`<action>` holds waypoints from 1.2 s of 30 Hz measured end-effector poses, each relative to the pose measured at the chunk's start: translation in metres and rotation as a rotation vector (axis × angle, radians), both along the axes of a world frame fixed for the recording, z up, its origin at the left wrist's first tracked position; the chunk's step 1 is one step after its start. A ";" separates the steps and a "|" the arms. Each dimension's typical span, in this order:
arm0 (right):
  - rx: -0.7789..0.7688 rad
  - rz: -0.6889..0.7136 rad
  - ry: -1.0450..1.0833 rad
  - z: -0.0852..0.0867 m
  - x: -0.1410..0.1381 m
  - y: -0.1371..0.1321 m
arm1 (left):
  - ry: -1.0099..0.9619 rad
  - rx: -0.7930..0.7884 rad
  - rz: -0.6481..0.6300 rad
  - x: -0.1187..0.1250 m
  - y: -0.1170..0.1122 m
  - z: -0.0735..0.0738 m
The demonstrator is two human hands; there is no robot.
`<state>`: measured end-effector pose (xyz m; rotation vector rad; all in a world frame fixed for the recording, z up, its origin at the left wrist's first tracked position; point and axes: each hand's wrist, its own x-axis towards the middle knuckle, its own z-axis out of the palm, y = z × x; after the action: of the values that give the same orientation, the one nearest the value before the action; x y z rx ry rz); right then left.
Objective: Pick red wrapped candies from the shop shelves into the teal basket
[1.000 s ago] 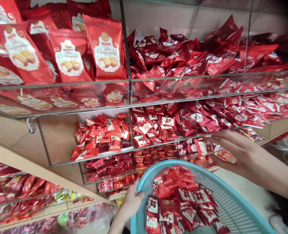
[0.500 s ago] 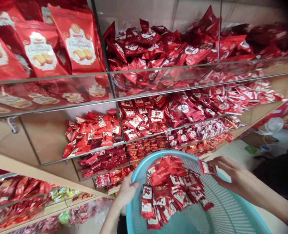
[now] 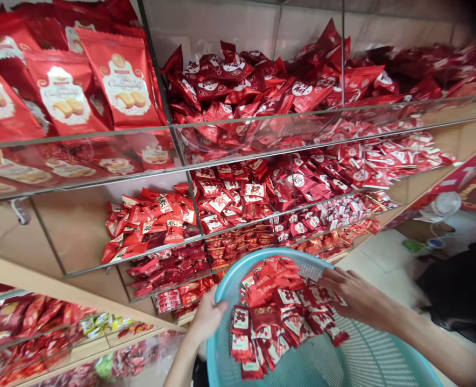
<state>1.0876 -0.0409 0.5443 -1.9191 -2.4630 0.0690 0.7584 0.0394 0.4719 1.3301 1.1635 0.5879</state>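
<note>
Head camera, looking down: the left hand [image 3: 207, 318] clamps the near-left rim of the teal mesh basket [image 3: 367, 360], fingers curled over the edge and shut on it. The right hand [image 3: 353, 296] lies flat on the heap of red sweet packets [image 3: 280, 317] inside the basket, fingers spread and bent down onto the right side of the pile, touching the wrappers; whether any packet is actually pinched underneath, I cannot tell. The heap sits against the far-left wall of the basket, while the near-right part shows bare mesh. Right behind the basket rise the glass shelves [image 3: 238, 126]: large biscuit bags [image 3: 127, 86] on the top shelf's left end, loose dark-red packets [image 3: 270, 91] to their right, and smaller red packets [image 3: 153, 220] on the shelf below, by its left divider
</note>
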 end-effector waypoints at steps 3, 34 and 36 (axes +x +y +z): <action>-0.086 0.018 0.012 -0.004 0.010 0.003 | 0.008 0.003 0.007 0.001 -0.001 0.006; 0.479 0.081 0.217 0.121 -0.060 0.100 | -0.088 -0.014 0.018 0.001 -0.003 -0.003; 0.494 0.168 0.174 0.130 -0.068 0.121 | -0.087 -0.015 0.016 0.001 -0.003 -0.003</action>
<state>1.0196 0.0802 0.6741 -1.4397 -2.2470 -0.3240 0.7591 0.0365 0.4686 1.2716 1.1061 0.6412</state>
